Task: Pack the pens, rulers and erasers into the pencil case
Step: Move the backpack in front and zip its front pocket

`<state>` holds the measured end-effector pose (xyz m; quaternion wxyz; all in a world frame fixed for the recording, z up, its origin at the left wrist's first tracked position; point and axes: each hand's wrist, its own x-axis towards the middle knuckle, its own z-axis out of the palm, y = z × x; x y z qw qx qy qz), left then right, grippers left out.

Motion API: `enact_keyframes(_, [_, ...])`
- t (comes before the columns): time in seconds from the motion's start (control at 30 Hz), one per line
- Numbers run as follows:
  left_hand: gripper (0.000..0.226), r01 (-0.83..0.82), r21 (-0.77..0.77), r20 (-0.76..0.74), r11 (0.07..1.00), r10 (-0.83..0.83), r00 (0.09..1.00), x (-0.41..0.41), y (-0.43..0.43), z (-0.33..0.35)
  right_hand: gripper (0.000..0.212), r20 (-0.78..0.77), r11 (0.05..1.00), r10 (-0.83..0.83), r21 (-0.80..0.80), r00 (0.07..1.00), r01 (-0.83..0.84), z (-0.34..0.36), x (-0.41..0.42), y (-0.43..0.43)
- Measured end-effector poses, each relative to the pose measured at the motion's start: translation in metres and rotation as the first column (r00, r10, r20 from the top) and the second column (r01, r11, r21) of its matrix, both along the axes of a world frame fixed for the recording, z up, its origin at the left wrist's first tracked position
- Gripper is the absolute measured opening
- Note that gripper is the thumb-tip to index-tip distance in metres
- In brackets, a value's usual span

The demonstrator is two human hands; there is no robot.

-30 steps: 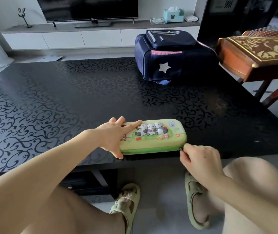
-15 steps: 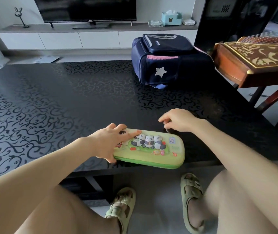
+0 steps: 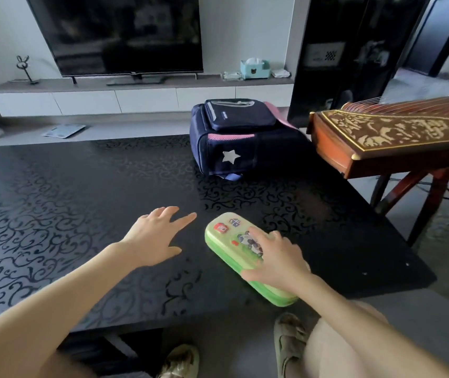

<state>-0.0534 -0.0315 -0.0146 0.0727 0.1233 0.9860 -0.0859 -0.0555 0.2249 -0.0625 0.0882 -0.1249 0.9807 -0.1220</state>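
Lying slantwise by the near edge of the counter (image 3: 81, 186), toward its right corner: pencil case (image 3: 223, 236), lid down. Pressed on top, right hand (image 3: 275, 260), fingers spread and straight, thumb against the near side. Just left, left hand (image 3: 152, 241) open, holding nothing. No pens, rulers or erasers in sight. Probably either already packed inside or yet to be fetched; impossible to tell which.

the right grip (image 3: 278, 261) is covering the middle of the green hard-shell pencil case (image 3: 222, 242), hiding part of its cartoon picture. the carved brown wooden zither (image 3: 398, 137) is running off the right edge, the black television screen (image 3: 125, 34) off the top.
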Motion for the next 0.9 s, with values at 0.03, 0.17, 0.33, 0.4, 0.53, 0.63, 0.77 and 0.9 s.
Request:
enact_keyframes(0.03, [0.076,0.02,-0.01,-0.038,1.0,-0.02,0.999,-0.007,0.009,0.004,0.09,-0.005,0.996,-0.092,-0.014,0.996,0.091,0.002,-0.012,0.018])
enact_keyframes(0.17, [0.063,0.081,-0.013,-0.159,0.997,-0.082,0.984,-0.046,0.057,0.008,0.091,-0.049,0.94,-0.338,0.031,0.94,0.34,0.007,-0.063,0.081])
enact_keyframes(0.33, [0.052,0.182,-0.056,-0.298,0.982,-0.19,0.935,-0.121,0.123,0.005,0.095,0.025,0.87,-0.491,0.063,0.871,0.489,0.0,-0.11,0.119])
enact_keyframes(0.4, [0.051,0.198,-0.089,-0.349,0.976,-0.217,0.912,-0.157,0.148,0.003,0.096,0.005,0.859,-0.503,0.113,0.864,0.5,-0.004,-0.125,0.122])
enact_keyframes(0.53, [0.063,0.117,-0.167,-0.426,0.979,-0.178,0.887,-0.228,0.18,0.003,0.094,-0.01,0.872,-0.46,0.186,0.888,0.454,-0.006,-0.153,0.127])
enact_keyframes(0.63, [0.078,-0.013,-0.21,-0.438,0.978,-0.082,0.895,-0.27,0.18,0.001,0.098,0.004,0.873,-0.444,0.227,0.896,0.432,-0.008,-0.167,0.129])
enact_keyframes(0.77, [0.082,-0.075,-0.271,-0.48,0.96,-0.067,0.875,-0.292,0.167,-0.01,0.105,0.018,0.87,-0.426,0.282,0.905,0.404,-0.012,-0.178,0.129])
enact_keyframes(0.9, [0.044,-0.069,-0.322,-0.549,0.944,-0.126,0.826,-0.292,0.145,-0.009,0.105,0.022,0.866,-0.43,0.292,0.902,0.406,-0.012,-0.18,0.129])
